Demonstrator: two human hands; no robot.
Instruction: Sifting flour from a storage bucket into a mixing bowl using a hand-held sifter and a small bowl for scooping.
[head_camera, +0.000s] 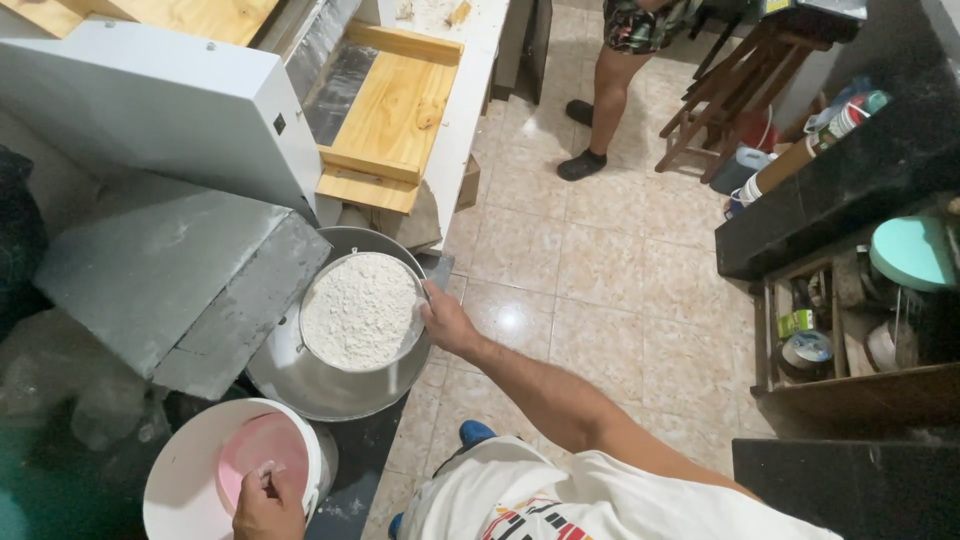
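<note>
My right hand grips the rim of a small metal bowl filled with white flour. That bowl sits inside a larger metal basin under a grey metal chute. My left hand is at the bottom edge, fingers closed on the rim of a white bucket. A pink lid or dish lies inside the bucket.
A white machine housing and a wooden tray stand behind the basin. Another person's legs stand on the tiled floor near a wooden stool. Dark shelves with tape rolls and bottles fill the right.
</note>
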